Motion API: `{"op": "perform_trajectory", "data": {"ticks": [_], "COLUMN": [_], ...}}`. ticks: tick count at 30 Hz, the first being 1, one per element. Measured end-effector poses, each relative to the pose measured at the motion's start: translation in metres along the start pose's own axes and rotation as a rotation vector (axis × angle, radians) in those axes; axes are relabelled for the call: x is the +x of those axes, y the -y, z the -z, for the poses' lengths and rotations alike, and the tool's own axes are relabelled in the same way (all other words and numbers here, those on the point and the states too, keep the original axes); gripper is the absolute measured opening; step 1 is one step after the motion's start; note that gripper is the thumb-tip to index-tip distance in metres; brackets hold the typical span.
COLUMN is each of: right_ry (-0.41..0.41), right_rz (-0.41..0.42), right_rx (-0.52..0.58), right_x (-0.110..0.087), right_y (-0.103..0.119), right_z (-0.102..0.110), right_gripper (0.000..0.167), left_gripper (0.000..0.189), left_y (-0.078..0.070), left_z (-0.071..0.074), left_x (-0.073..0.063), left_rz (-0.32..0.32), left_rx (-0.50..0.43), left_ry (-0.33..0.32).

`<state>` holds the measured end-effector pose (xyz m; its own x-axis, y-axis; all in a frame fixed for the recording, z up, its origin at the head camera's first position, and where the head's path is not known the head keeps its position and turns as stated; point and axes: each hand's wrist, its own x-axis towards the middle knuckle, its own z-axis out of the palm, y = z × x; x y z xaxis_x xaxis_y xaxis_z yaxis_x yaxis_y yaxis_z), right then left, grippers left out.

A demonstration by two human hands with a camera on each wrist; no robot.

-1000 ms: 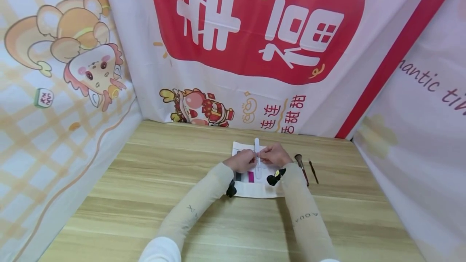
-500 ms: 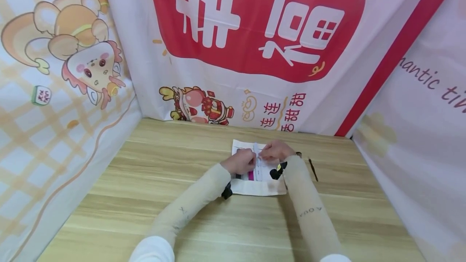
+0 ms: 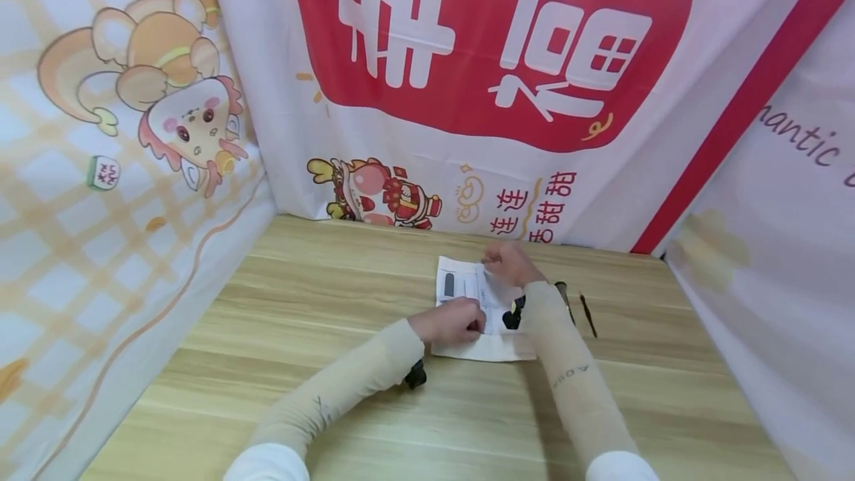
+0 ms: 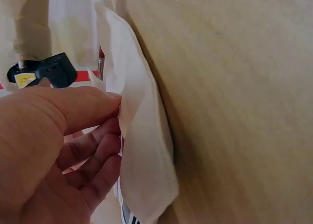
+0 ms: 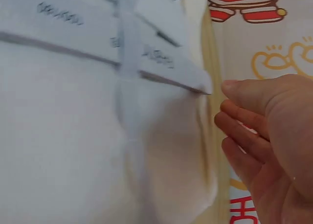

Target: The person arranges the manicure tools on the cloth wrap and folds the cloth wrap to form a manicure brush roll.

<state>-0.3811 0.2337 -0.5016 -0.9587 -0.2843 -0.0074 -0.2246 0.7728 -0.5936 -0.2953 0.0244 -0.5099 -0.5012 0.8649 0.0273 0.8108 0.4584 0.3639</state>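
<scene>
One white cloth (image 3: 486, 348) lies spread on the table before you, near the back hanging (image 3: 280, 154), with one dark rounded piece (image 3: 450, 285) at its far left part. Your two hands are both at it. Your left hand (image 3: 454, 320) has its fingertips against the cloth near the front edge; you cannot tell whether they pinch anything. Your right hand (image 3: 510, 263) is just beside the far edge, thumb and bent fingers apart, gripping nothing. Two brushes lie to the right: a broader brush (image 3: 562, 291), partly hidden by your right sleeve (image 3: 568, 384), and a thin brush (image 3: 588, 315). That sleeve and one black wrist camera (image 3: 513, 315) block the cloth's right side. Beneath everything is one wooden table (image 3: 320, 266).
</scene>
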Motion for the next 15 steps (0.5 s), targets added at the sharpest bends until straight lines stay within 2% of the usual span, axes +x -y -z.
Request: {"op": "perform_trajectory", "data": {"ticks": [5, 11, 15], "right_ry": [-0.009, -0.035, -0.028], "right_rz": [0.093, 0.158, 0.149], "right_rx": [0.005, -0.009, -0.012], "right_x": [-0.001, -0.001, -0.001], "right_y": [-0.008, -0.004, -0.002], "right_z": [-0.013, -0.017, -0.018], "right_gripper": [0.025, 0.020, 0.020], "left_gripper": [0.010, 0.009, 0.008], "left_y": [-0.001, 0.007, 0.009], "left_z": [-0.004, -0.007, -0.007], "left_x": [0.000, 0.001, 0.001], "left_rz": [-0.004, 0.072, 0.095], "left_rx": [-0.038, -0.141, -0.166], "left_ry": [-0.008, 0.001, 0.011]}}
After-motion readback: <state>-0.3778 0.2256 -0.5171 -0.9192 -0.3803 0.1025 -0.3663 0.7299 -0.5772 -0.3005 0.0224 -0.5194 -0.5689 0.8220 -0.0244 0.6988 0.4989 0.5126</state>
